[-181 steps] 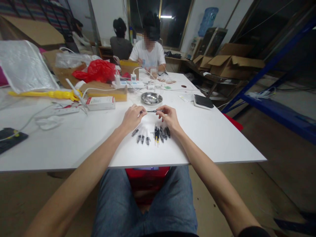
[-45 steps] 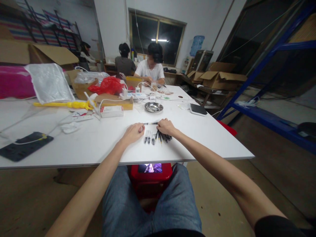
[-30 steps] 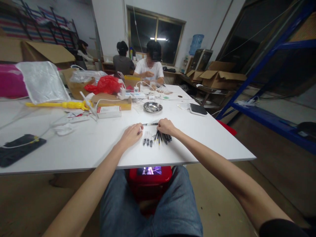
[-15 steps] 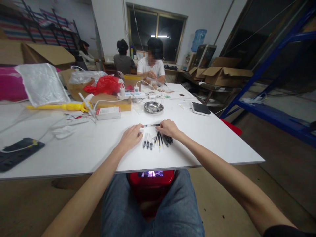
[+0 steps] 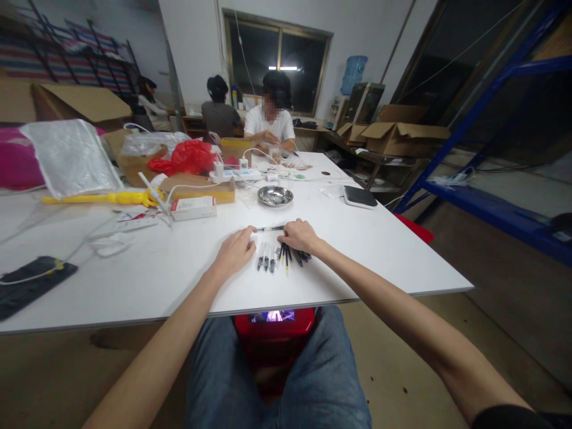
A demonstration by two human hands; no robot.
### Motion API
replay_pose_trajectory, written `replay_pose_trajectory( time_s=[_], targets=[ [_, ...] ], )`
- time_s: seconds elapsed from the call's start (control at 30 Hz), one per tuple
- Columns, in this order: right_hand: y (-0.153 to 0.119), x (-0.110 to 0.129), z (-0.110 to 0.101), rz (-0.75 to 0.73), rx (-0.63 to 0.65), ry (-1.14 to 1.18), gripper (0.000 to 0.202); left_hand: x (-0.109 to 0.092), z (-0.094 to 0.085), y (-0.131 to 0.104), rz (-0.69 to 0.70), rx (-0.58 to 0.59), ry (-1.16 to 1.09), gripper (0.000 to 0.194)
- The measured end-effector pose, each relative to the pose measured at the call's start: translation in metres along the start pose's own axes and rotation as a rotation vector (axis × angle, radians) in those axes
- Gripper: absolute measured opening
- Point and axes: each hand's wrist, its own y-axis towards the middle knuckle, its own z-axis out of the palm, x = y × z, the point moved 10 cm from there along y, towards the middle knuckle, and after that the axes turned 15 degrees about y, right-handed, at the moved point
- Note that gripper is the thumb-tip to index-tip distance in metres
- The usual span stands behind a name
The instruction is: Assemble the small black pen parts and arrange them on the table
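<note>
A thin pen (image 5: 270,228) with a clear and black body lies level between my two hands, just above or on the white table (image 5: 379,256). My left hand (image 5: 235,249) pinches its left end, fingers closed. Around the right end, the fingers of my right hand (image 5: 299,235) are closed and hide that part. Below the hands lie several clear pen barrels with black grips (image 5: 266,262). Beside them are several black sticks with yellow ends (image 5: 286,259). A cluster of black pen parts (image 5: 304,256) sits partly under my right hand.
A round steel dish (image 5: 275,196) stands beyond my hands. To the left are a small white box (image 5: 193,208), a yellow hand-shaped stick (image 5: 102,198) and a black power strip (image 5: 36,283). A black-topped device (image 5: 360,196) lies right. A co-worker in white (image 5: 269,125) sits opposite.
My right hand has come slightly closer to my left, so a little less of the pen shows between them. The whole view has shifted slightly.
</note>
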Motion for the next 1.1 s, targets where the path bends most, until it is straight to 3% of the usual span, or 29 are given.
replay_pose_trajectory(
  time_s=[0.3, 0.63, 0.73, 0.9, 1.0, 1.1],
  targets=[
    [0.0, 0.002, -0.001, 0.068, 0.02, 0.047, 0.034, 0.001, -0.002, -0.001, 0.01, -0.011, -0.058, 0.035],
    [0.016, -0.028, 0.002, 0.167, -0.009, 0.258, 0.03, 0.002, -0.003, -0.001, 0.015, -0.03, -0.062, 0.036],
    [0.023, -0.041, -0.011, 0.136, -0.12, 0.391, 0.025, 0.002, -0.004, -0.001, 0.008, -0.034, -0.076, 0.037],
    [0.028, -0.075, -0.037, 0.058, -0.473, 0.891, 0.023, 0.003, -0.003, 0.001, 0.013, -0.048, -0.076, 0.04],
    [0.026, -0.094, -0.036, 0.029, -0.619, 1.187, 0.023, 0.002, -0.003, 0.001, 0.026, -0.054, -0.057, 0.041],
    [0.027, -0.1, -0.029, -0.04, -0.664, 1.369, 0.023, 0.002, -0.003, 0.001, 0.03, -0.05, -0.035, 0.042]
  ],
)
